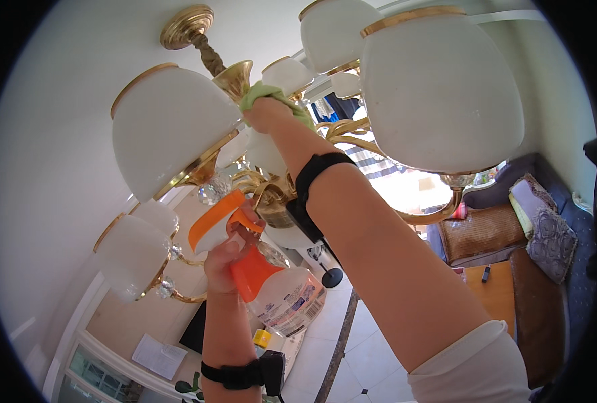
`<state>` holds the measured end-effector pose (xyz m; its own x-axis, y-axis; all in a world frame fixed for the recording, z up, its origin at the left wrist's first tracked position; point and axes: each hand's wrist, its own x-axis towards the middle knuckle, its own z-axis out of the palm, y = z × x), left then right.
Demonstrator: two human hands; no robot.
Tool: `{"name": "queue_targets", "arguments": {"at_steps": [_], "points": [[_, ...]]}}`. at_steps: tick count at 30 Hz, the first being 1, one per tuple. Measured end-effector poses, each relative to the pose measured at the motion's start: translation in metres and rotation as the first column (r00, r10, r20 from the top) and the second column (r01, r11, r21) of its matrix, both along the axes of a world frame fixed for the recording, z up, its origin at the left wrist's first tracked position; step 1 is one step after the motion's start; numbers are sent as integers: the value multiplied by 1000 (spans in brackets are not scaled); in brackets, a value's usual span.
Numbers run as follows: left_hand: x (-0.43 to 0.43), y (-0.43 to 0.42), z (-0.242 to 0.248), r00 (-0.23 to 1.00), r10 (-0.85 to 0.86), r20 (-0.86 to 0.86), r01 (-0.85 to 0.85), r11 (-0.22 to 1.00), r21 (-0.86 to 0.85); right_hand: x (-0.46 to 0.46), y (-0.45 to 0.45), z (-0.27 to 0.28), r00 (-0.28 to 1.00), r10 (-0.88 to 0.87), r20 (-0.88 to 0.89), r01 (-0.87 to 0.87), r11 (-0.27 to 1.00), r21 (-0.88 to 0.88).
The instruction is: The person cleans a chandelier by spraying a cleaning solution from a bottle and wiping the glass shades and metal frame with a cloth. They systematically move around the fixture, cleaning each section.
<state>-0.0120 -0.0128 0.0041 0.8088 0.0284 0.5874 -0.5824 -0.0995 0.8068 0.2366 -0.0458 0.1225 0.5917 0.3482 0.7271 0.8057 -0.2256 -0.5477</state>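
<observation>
Up at the brass stem of a chandelier, my right hand [265,115] holds a green cloth [263,93] against the flared brass cup [234,79]; the hand hides part of the cloth. Lower down, my left hand [230,252] grips the neck of a spray bottle [288,299], with fingers by its orange trigger. The bottle has an orange and white head and a printed label. White glass lampshades with gold rims surround both hands, a large one [175,131] at the left and another [442,95] at the right. Black straps circle both forearms.
Curved brass arms [434,216] and crystal balls [215,189] of the chandelier lie close around the hands. Below are a sofa with cushions [550,242], an orange-brown tabletop [480,294] with a small dark object, a tiled floor [371,347], and papers [159,355] at the lower left.
</observation>
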Motion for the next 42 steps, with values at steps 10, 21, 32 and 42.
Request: {"name": "queue_targets", "arguments": {"at_steps": [10,21,32,42], "points": [[2,-2,1,998,-58,-12,59,998,37,-19,5,-22,943,-228,242,205,972,119],[10,0,-1,1000,-25,8,24,999,48,-22,-27,-43,992,-17,126,47,970,-240],[12,13,-16,993,-38,110,38,999,-4,-69,-116,-116,196,976,-96,-704,208,679],[-51,5,-141,946,-299,124,320,809,-493,-131,-111,-215,-293,898,-328,-738,6,674]]}}
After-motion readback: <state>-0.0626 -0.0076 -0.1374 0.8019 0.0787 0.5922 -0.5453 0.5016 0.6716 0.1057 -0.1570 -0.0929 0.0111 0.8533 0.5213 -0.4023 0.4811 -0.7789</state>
